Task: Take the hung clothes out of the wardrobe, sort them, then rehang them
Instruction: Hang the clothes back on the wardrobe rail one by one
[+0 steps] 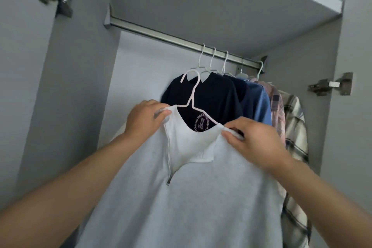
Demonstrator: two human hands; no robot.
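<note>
Gripping a light grey quarter-zip sweatshirt (181, 197) by its shoulders, left hand (145, 121) and right hand (255, 141) pinch either side; navy shirt's (213, 96) circular print unreadable behind.

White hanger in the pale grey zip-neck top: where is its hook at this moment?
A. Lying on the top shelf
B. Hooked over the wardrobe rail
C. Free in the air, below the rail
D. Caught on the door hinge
C: the white hanger stands up from the grey top, gripped by the left hand and right hand, its hook clear below the rail.
</note>
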